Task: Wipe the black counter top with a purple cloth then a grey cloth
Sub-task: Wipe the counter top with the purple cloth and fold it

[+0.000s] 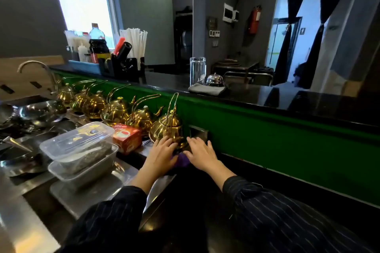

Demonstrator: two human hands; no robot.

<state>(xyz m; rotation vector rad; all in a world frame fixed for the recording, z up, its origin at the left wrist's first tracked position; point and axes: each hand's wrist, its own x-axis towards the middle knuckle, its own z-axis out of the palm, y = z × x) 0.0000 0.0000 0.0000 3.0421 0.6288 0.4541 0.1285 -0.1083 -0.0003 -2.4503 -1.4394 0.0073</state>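
Both hands work at the lower dark table, below the raised glossy black table top (pixel 287 100).

1. Left hand (pixel 162 151): fingers extended and slightly spread, holding nothing. The fingertips touch the base of the nearest polished gold metal kettle (pixel 167 127). The palm lies at the left edge of the crumpled purple cloth (pixel 182 160).
2. Right hand (pixel 200 151): fingers straight and spread wide, palm down, gripping nothing. It lies just right of the kettle base and over the right edge of the purple cloth.
3. Purple cloth: it lies bunched on the lower table between the two hands, directly in front of the kettle. Only a small part shows.
4. Folded grey cloth (pixel 206 89): it lies flat on the black table top, well apart from both hands. It is just in front of a chrome dome call bell (pixel 214 79) and two clear glass bottles (pixel 197 70).

Both forearms wear dark pinstriped sleeves. A green painted panel (pixel 287 144) separates the two table levels. Further gold kettles (pixel 115 108) stand in a row along this panel to the left. A red cardboard tea box (pixel 127 136) and two stacked clear plastic containers (pixel 78 141) stand left of the nearest kettle.
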